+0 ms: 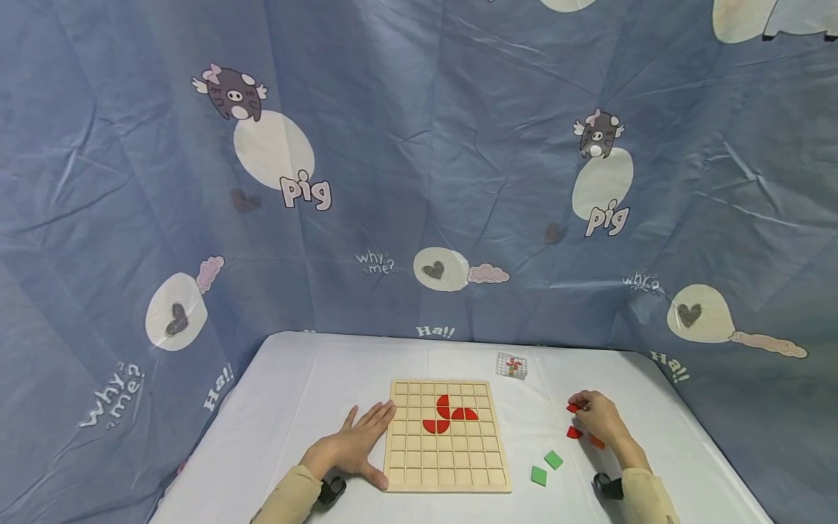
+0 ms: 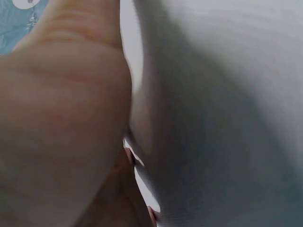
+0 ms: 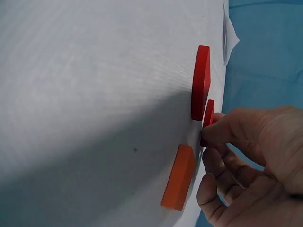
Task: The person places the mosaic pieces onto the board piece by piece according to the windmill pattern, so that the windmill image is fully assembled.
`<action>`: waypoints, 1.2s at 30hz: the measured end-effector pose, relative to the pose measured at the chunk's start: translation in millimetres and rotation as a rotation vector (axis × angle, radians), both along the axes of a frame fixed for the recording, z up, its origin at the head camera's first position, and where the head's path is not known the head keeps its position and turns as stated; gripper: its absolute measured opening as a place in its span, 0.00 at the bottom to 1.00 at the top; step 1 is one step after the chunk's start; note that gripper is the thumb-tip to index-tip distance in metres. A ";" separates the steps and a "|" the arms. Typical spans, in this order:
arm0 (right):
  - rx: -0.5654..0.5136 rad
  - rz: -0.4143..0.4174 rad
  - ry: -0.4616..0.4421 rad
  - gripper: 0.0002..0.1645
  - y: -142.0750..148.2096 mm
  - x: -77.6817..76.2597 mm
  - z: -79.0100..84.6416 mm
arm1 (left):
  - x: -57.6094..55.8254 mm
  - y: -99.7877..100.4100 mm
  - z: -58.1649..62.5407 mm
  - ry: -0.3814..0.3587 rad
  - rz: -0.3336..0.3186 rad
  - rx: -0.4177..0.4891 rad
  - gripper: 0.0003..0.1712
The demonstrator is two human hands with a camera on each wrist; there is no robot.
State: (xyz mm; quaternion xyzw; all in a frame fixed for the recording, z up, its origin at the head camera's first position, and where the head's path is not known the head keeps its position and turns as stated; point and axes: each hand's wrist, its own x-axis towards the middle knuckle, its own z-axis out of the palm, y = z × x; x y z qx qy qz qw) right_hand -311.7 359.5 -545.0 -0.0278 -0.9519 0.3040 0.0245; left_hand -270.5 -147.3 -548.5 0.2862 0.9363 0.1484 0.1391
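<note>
My left hand (image 1: pixel 356 444) lies spread with straight fingers along the left edge of the wooden grid board (image 1: pixel 409 460), fingertips and thumb at its rim. Several red quarter-circle tiles (image 1: pixel 444 412) sit in the board's cells, forming part of a pinwheel. To the right of the board, my right hand (image 1: pixel 599 416) pinches a red tile (image 3: pixel 209 113) between thumb and fingers, down at the tabletop. Another red tile (image 3: pixel 200 82) and an orange tile (image 3: pixel 178 178) lie on the cloth beside that hand. The left wrist view is mostly filled by my palm and white cloth.
Two green square tiles (image 1: pixel 546 468) lie between the board and my right forearm. Behind the board's right corner stands a small card (image 1: pixel 511 366) printed with a grid and pinwheel picture. A blue patterned curtain (image 1: pixel 393 182) borders the white-covered table (image 1: pixel 340 364).
</note>
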 end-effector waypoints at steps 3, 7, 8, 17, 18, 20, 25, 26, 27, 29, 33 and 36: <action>-0.001 -0.003 -0.015 0.13 -0.9 -0.5 0.1 | -0.1 0.1 -0.3 -0.001 -0.002 0.001 0.79; 0.006 0.007 -0.003 0.13 -1.6 -1.4 0.0 | -0.5 0.3 -0.4 0.000 0.002 0.000 0.79; 0.005 0.015 0.004 0.14 -1.4 -1.6 0.0 | -0.5 0.4 -0.2 0.000 0.004 0.000 0.79; 0.024 -0.031 0.007 0.22 -1.2 0.3 1.1 | -0.6 0.0 0.4 -0.007 -0.001 0.006 0.79; 0.023 -0.042 0.003 0.22 -1.7 0.7 1.2 | -0.5 0.0 0.6 -0.009 -0.001 0.008 0.79; 0.020 -0.063 -0.010 0.23 -2.4 1.0 0.6 | -0.4 -0.1 0.8 -0.011 -0.001 0.009 0.79; 0.014 -0.087 -0.021 0.22 -2.8 1.0 -1.3 | -0.7 0.0 -0.1 -0.005 -0.003 0.006 0.79; 0.017 -0.086 -0.019 0.21 -2.7 1.0 -1.4 | -0.8 0.1 -0.3 -0.003 -0.003 0.005 0.79; 0.021 -0.083 -0.013 0.20 -2.6 1.1 -1.4 | -0.9 0.1 -0.6 -0.002 -0.003 0.003 0.79; 0.023 -0.076 -0.008 0.19 -2.1 1.0 -1.5 | -1.0 0.0 -1.0 -0.001 -0.004 0.001 0.79; 0.024 -0.062 0.002 0.18 -1.8 1.4 -1.4 | -1.2 -0.1 -1.2 -0.003 -0.003 -0.002 0.79; 0.030 -0.064 0.010 0.17 -1.5 1.3 -2.0 | -1.0 -0.1 -0.7 -0.003 -0.002 -0.004 0.79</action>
